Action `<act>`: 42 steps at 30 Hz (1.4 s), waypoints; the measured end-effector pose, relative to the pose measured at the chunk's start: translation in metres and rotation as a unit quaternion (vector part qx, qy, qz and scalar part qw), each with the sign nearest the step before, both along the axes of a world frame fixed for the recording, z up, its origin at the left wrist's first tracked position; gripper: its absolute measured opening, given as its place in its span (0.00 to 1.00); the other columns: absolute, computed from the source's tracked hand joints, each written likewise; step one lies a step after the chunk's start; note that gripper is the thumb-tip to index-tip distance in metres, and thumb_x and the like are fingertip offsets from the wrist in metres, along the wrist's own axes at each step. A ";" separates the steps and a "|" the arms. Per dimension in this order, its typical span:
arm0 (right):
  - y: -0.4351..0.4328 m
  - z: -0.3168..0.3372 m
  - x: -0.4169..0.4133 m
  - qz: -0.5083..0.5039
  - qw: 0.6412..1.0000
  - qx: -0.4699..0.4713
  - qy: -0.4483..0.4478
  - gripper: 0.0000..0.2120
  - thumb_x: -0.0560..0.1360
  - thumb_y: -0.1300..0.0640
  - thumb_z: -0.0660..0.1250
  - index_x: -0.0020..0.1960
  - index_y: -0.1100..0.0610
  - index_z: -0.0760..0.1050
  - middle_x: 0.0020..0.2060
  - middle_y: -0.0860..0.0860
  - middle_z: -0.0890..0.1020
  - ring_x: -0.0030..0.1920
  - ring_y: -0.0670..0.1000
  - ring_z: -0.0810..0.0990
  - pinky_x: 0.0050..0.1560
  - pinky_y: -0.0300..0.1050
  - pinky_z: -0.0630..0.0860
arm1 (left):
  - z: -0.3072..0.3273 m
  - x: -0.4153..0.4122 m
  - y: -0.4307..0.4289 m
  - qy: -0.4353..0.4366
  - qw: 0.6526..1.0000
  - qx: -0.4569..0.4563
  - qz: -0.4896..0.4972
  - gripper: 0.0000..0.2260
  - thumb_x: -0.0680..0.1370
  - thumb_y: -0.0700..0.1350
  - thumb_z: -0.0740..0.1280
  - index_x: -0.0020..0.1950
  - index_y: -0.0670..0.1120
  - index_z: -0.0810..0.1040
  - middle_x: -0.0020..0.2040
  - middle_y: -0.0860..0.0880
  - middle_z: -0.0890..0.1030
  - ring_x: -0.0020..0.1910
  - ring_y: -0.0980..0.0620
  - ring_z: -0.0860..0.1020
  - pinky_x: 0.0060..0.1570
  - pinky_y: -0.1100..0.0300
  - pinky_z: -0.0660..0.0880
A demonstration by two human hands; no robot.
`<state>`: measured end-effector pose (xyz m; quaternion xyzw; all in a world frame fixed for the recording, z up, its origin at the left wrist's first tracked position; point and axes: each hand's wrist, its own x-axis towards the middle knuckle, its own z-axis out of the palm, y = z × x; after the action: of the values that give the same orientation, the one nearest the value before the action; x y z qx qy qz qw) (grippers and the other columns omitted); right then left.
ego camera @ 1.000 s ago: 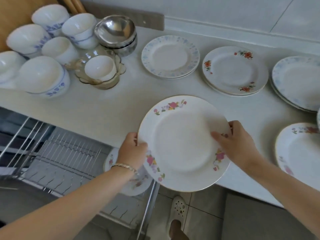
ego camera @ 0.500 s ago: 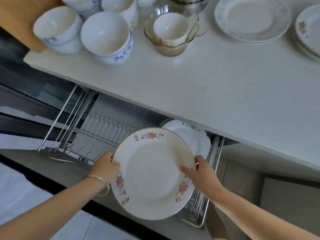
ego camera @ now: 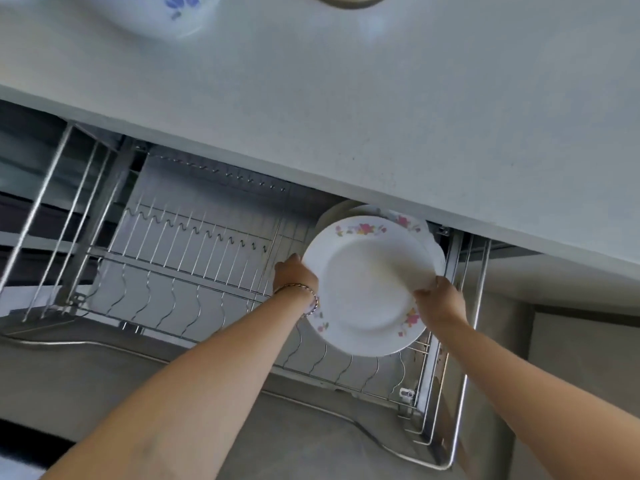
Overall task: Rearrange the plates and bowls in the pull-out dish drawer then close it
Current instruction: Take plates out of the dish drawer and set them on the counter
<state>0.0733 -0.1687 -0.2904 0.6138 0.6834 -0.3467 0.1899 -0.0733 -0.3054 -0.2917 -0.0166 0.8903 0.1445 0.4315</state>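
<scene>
Lower frame: our two forearms reach in from below. Centre right: our left hand (ego camera: 295,276) and right hand (ego camera: 437,296) each clamp an opposite rim of the floral plate (ego camera: 367,285), holding it tilted over the wire rack (ego camera: 194,258) of the open drawer (ego camera: 453,441), probably so its edge can drop between the rods. Just behind it stand other plates (ego camera: 408,221), already racked. Upper frame: the countertop (ego camera: 346,98) carries a bowl (ego camera: 176,12), only partly visible.
</scene>
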 end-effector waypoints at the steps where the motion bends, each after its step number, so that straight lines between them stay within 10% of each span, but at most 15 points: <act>1: 0.003 -0.005 -0.002 0.001 1.000 0.012 -0.003 0.17 0.75 0.65 0.56 0.63 0.65 0.70 0.57 0.65 0.76 0.43 0.57 0.71 0.49 0.47 0.72 | -0.004 0.000 0.006 -0.001 1.000 -0.001 0.001 0.16 0.78 0.37 0.55 0.66 0.39 0.70 0.65 0.40 0.72 0.62 0.40 0.74 0.61 0.52 0.73; 12: 0.005 -0.016 -0.003 -0.038 0.996 0.075 0.009 0.16 0.72 0.68 0.57 0.58 0.64 0.74 0.58 0.61 0.76 0.60 0.62 0.73 0.60 0.48 0.70 | -0.015 0.005 0.035 -0.042 0.997 0.031 0.063 0.26 0.76 0.38 0.58 0.74 0.47 0.60 0.71 0.42 0.59 0.67 0.40 0.67 0.64 0.53 0.68; 20: 0.011 0.001 0.000 -0.015 0.998 0.041 0.041 0.18 0.75 0.69 0.56 0.65 0.63 0.68 0.65 0.59 0.70 0.30 0.40 0.63 0.20 0.21 0.65 | -0.014 0.027 0.030 -0.083 0.954 0.185 0.219 0.37 0.73 0.30 0.63 0.78 0.43 0.50 0.72 0.40 0.63 0.67 0.40 0.70 0.62 0.47 0.72; 23: 0.013 0.012 0.005 0.003 1.000 0.011 0.026 0.21 0.73 0.69 0.59 0.65 0.61 0.68 0.66 0.58 0.69 0.45 0.55 0.77 0.40 0.27 0.71 | -0.006 0.028 0.022 -0.081 0.962 0.179 0.189 0.30 0.74 0.31 0.62 0.75 0.43 0.58 0.70 0.40 0.68 0.62 0.42 0.74 0.50 0.53 0.77; 26: 0.007 0.022 0.004 0.081 0.995 -0.046 -0.028 0.24 0.72 0.66 0.62 0.67 0.59 0.67 0.65 0.58 0.69 0.58 0.59 0.75 0.60 0.49 0.74 | 0.005 0.026 0.007 -0.047 0.996 0.065 0.025 0.20 0.78 0.40 0.60 0.70 0.44 0.65 0.66 0.43 0.74 0.60 0.43 0.77 0.58 0.54 0.76; 31: 0.003 0.110 -0.002 0.280 0.947 -0.157 0.005 0.17 0.78 0.57 0.60 0.67 0.55 0.70 0.63 0.53 0.77 0.60 0.52 0.78 0.64 0.44 0.73 | 0.091 0.029 0.003 -0.001 0.980 0.129 -0.149 0.12 0.80 0.41 0.58 0.61 0.44 0.75 0.61 0.50 0.79 0.57 0.49 0.80 0.56 0.62 0.75; 42: 0.140 0.285 -0.074 0.390 0.908 0.023 0.153 0.14 0.77 0.52 0.62 0.62 0.53 0.75 0.54 0.50 0.80 0.56 0.50 0.78 0.52 0.35 0.68 | 0.259 -0.014 0.126 0.128 0.955 0.244 -0.113 0.06 0.76 0.41 0.59 0.46 0.50 0.74 0.52 0.45 0.83 0.52 0.46 0.80 0.51 0.58 0.74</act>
<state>-0.0005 -0.0292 -0.0053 0.2419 0.8965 -0.3195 0.1889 -0.0878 -0.1790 -0.0322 0.2090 0.8715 0.3085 0.3187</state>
